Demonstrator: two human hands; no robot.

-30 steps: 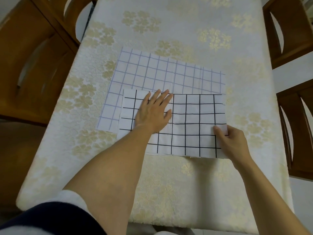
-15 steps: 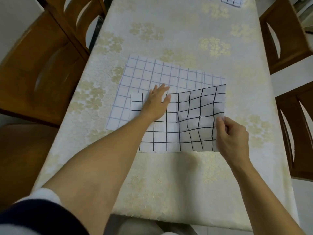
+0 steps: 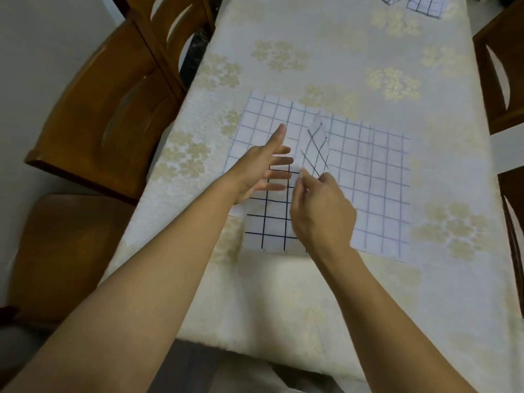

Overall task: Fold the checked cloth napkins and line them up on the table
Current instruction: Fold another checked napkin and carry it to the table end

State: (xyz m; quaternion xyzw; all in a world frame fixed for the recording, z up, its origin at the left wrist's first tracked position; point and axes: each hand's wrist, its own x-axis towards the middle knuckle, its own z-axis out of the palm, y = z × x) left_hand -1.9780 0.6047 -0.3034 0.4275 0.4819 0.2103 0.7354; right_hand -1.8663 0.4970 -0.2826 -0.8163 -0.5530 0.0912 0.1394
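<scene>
1. My right hand [image 3: 321, 211] is pinched shut on the free edge of the bold-checked napkin [image 3: 272, 222]. It carries that edge up and over toward the left, so the raised flap stands nearly upright above my knuckles. I judge this to be a fold of the napkin in half.

2. My left hand [image 3: 262, 168] is spread open, fingers apart, and holds nothing. It hovers at or just over the left half of the same napkin. I cannot tell whether the palm presses the cloth, but I think it is there to stop the lower layer sliding while the flap comes across.

3. The bold-checked napkin lies near the middle of the bench [image 3: 283, 293], on top of a larger pale-checked napkin [image 3: 368, 177] that is spread flat beneath it. Working on that flat sheet gives me a straight grid to square my edges against.

4. The cloth looks thin and limp: the raised flap bends and its black lines warp, so it should crease easily but slip out of line just as easily. The lower napkin has finer, fainter lines on white.

5. The bench cover is cream with raised gold flower clusters, a soft, slightly textured surface.

6. At the far end, two folded napkins [image 3: 422, 4] lie side by side, partly cut off by the frame edge. I take that to be the row this one will join.

7. Wooden chairs [image 3: 107, 109] stand on both sides.
</scene>
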